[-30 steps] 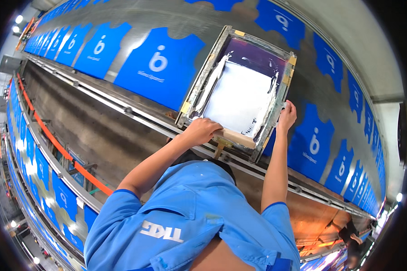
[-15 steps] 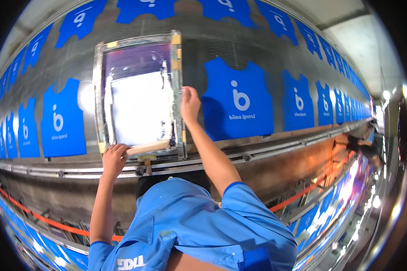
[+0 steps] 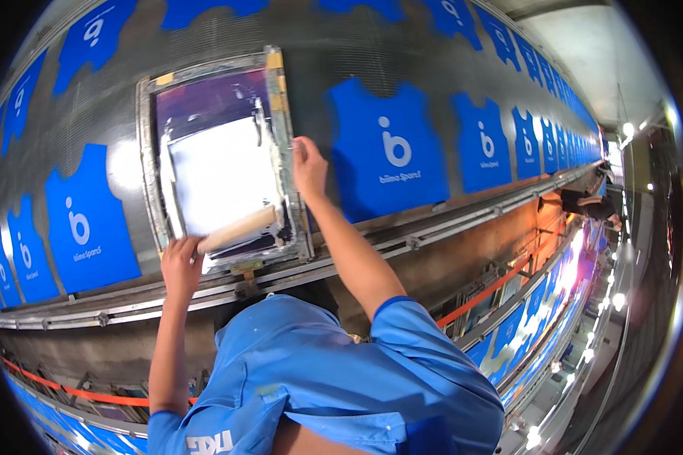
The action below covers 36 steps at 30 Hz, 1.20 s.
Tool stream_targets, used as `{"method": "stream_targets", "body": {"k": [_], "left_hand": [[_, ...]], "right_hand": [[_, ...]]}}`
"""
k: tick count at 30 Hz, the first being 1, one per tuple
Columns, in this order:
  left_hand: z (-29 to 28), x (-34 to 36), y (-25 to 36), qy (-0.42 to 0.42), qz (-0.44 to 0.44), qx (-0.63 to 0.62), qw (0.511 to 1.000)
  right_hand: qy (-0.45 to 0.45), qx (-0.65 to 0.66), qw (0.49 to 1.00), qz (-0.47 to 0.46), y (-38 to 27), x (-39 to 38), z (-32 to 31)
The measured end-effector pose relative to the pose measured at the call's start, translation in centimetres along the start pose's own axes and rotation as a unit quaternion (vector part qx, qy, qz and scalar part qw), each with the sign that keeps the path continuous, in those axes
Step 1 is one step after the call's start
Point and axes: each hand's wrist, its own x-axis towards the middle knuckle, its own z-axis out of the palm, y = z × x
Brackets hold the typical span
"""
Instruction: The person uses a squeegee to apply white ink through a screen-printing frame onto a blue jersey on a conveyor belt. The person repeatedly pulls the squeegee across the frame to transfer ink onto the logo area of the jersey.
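Fingers of left hand (image 3: 180, 262) gripped squeegee (image 3: 237, 230); right hand (image 3: 309, 167) clasped frame (image 3: 281, 114), newly shifted off a printed jersey (image 3: 387, 148).

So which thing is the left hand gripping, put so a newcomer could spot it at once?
On the long grey printing table lined with blue vest-shaped fabric pieces lies one metal-framed printing screen. Across its lower end rests a pale wooden squeegee handle, gripped by the left hand: the only wooden bar there.

Squeegee (image 3: 237, 229) in screen frame (image 3: 148, 163); frame on table (image 3: 357, 61), between cut garment pieces (image 3: 387, 148).
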Motion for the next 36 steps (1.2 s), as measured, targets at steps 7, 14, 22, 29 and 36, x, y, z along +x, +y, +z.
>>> {"method": "stream_targets", "body": {"k": [7,14,22,29,36], "left_hand": [[-2.6,17.0,-6.2,-0.020,0.053,0.048,0.997],[-3.1,29.7,-10.1,-0.126,0.062,0.043,0.989],[-1.5,25.4,-8.4,-0.115,0.035,0.070,0.990],[0.7,8.5,-5.3,-0.069,0.059,0.069,0.993],[2.0,-5.9,-1.3,-0.004,0.050,0.041,0.998]], "right_hand": [[-0.065,-0.260,0.922,-0.280,-6.3,4.4,-3.5],[-0.306,-0.333,0.857,-0.246,-15.8,13.6,4.1],[-0.315,-0.320,0.872,-0.196,-11.4,10.2,4.7],[-0.326,-0.254,0.884,-0.220,-7.0,-4.2,-1.0],[-0.278,-0.218,0.884,-0.306,-3.1,-16.3,-5.9]]}}
